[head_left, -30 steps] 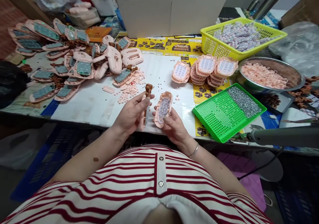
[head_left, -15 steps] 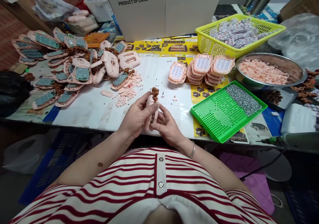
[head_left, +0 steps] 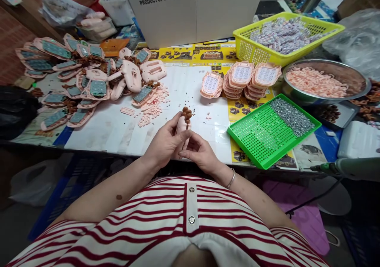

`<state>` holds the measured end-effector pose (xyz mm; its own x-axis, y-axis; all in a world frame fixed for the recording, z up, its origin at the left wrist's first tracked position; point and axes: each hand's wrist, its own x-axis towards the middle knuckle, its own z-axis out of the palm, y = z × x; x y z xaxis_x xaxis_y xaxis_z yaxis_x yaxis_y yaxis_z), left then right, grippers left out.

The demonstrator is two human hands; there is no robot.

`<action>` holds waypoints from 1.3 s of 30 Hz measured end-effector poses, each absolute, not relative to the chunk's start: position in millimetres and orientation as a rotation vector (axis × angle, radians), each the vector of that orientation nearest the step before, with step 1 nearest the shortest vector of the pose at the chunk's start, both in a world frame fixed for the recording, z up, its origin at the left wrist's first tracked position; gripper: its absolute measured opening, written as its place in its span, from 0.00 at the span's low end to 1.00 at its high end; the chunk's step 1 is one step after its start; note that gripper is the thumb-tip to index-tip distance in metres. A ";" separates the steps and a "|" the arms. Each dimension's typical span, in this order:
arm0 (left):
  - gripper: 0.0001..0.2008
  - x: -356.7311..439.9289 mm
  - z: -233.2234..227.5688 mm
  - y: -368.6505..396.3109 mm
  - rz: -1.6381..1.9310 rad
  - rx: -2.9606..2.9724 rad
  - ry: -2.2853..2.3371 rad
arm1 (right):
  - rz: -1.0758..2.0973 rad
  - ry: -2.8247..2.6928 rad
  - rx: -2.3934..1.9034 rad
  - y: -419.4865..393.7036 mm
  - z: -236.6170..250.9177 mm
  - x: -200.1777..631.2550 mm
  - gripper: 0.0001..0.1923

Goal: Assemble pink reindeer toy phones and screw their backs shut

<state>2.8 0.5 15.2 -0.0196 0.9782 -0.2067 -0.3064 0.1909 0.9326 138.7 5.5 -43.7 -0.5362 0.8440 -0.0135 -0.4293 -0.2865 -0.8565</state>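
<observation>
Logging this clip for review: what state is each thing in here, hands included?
Left hand: closed round the pink toy.
Right hand: fingers on the toy's lower edge.
Pink toy: held upright above the table edge, brown top up.
Yellow basket: heaped with small wrapped pieces.
Steel bowl: holds pink parts.
Green tray: screws piled at its far end.
Keypad shells: stacked face up.
Box: closed.

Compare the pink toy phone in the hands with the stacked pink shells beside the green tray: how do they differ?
The toy phone is held upright in both hands, edge-on, with a brown figure on top; the stacked shells lie flat on the table, keypads up, without one. It is single; they are piled. Both are pink plastic.
</observation>
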 end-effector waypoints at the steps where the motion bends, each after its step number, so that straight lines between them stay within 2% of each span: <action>1: 0.47 -0.4 14.3 0.5 1.218 0.838 1.100 | 1.935 -1.082 -0.610 5.4 -43.1 140.3 0.33; 6: 0.32 -18.4 8.6 2.1 1.152 0.853 0.943 | 2.024 -1.100 -0.571 6.1 -39.4 152.0 0.29; 8: 0.29 -21.9 5.0 2.9 1.105 0.745 0.893 | 2.087 -1.188 -0.521 7.2 -37.8 156.6 0.28; 10: 0.29 -21.6 1.3 3.1 1.077 0.643 0.876 | 2.070 -1.339 -0.494 7.4 -35.5 159.5 0.25; 12: 0.29 -18.1 -1.4 2.5 1.111 0.570 0.875 | 1.888 -1.533 -0.565 5.8 -31.4 160.1 0.23; 17: 0.26 -6.9 1.0 -0.7 1.174 0.484 0.900 | 1.255 -1.967 -1.021 -4.0 -12.5 155.8 0.35; 21: 0.27 -3.3 6.4 -3.3 1.161 0.502 0.935 | 0.983 -2.252 -1.184 -7.1 -2.4 157.9 0.31; 29: 0.25 -3.4 7.5 -7.6 1.254 0.633 1.017 | 0.874 -2.146 -1.098 -3.8 -13.9 167.0 0.19; 34: 0.19 -10.1 8.3 -10.3 1.271 0.751 0.949 | 0.833 -2.138 -0.975 -7.5 -14.1 166.0 0.21; 39: 0.19 -4.0 14.8 -14.6 1.330 0.775 1.068 | 0.793 -2.115 -1.003 -12.1 -18.2 160.4 0.21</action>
<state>-4.0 -14.6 14.8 -0.0760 0.9836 -0.1634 -0.3713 0.1242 0.9202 160.4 -12.1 -18.2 -0.4902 0.8185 0.2996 0.4201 0.5230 -0.7416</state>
